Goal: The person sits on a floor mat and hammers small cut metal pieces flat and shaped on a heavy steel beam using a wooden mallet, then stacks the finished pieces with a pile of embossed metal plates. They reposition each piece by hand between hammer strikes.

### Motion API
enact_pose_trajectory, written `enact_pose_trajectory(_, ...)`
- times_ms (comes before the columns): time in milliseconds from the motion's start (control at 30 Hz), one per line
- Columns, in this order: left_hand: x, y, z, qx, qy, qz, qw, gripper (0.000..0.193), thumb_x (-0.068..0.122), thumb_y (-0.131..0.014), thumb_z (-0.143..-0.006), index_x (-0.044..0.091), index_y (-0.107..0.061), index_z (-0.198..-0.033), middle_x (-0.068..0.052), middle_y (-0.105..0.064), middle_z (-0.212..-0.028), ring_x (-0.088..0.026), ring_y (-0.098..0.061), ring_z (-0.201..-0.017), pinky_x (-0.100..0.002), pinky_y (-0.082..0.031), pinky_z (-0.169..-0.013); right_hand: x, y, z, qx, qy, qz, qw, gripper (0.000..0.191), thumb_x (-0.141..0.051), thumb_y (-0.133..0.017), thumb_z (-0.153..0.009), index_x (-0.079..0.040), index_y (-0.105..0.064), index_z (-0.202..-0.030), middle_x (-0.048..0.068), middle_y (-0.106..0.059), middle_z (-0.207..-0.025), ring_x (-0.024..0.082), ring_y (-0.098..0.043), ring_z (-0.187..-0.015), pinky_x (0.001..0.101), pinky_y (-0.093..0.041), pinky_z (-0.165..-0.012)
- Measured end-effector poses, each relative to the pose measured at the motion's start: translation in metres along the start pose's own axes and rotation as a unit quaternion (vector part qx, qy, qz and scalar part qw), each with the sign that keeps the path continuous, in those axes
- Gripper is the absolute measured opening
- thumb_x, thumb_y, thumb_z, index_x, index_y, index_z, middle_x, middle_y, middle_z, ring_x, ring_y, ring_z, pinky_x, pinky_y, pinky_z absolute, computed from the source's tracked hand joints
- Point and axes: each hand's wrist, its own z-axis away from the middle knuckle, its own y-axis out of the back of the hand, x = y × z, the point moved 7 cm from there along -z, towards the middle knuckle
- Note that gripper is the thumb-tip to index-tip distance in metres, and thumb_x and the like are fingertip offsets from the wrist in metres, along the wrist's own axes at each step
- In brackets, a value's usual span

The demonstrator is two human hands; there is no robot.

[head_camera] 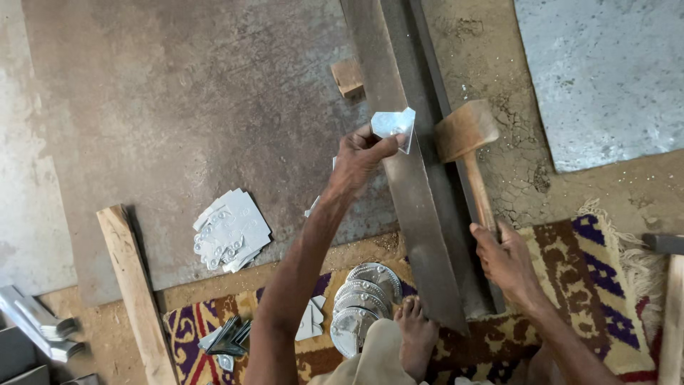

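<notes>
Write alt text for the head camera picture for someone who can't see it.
Seen from above, the left hand holds a small shiny metal piece on a long steel angle bar, while the right hand grips a wooden mallet. Stamped metal pieces lie nearby.

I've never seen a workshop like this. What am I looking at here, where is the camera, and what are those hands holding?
There is no machine here: a person works on the ground with bare hands, and the one camera sits on their head, looking down. The left hand pinches a small shiny metal piece against a long steel bar that runs away from the person's foot. The right hand grips the handle of a wooden mallet, whose head hangs just beside the bar. Under the bar lies a big dull metal sheet. On it rests a pile of cut metal pieces. Nearer the person, on a patterned rug, sit round embossed metal discs. A wooden plank lies at the left.
</notes>
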Motion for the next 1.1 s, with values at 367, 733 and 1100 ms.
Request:
enact_pose_trajectory(367, 0.029, -0.005, 0.004, 0.013, 0.015, -0.166, 0.986, 0.038, 0.027, -0.072, -0.092, -0.005, -0.068, -0.112, -0.01, -0.072, -0.087, -0.016, -0.066, -0.076, -0.031, -0.057, -0.067, -0.028, 0.0, 0.016, -0.003, 0.034, -0.014, 0.999, 0.031, -0.039, -0.06, -0.098, -0.009, -0.056, -0.098, -0.008, -0.033, -0.053, 0.003, -0.029, -0.037, 0.0228, -0.024, -0.03)
enact_pose_trajectory(733, 0.031, -0.018, -0.007, -0.068, 0.003, -0.095, 0.993, 0.062, 0.024, -0.074, -0.086, -0.001, -0.041, -0.133, -0.014, -0.074, -0.104, -0.018, -0.076, -0.079, -0.034, -0.064, -0.067, -0.04, 0.001, 0.022, 0.004, 0.074, 0.038, 0.996, 0.036, -0.041, -0.058, -0.097, -0.006, -0.058, -0.101, -0.007, -0.037, -0.05, 0.004, -0.035, -0.035, 0.0229, -0.029, -0.028)
enact_pose_trajectory(1100, 0.015, -0.02, -0.012, -0.046, -0.011, -0.181, 0.982, 0.043, 0.034, -0.07, -0.094, -0.002, -0.067, -0.117, -0.012, -0.075, -0.086, -0.014, -0.07, -0.073, -0.031, -0.059, -0.066, -0.036, 0.0, 0.009, -0.004, 0.138, 0.132, 0.982, 0.04, -0.045, -0.058, -0.1, -0.008, -0.057, -0.083, -0.004, -0.041, -0.055, 0.007, -0.04, -0.042, 0.0246, -0.036, -0.035)
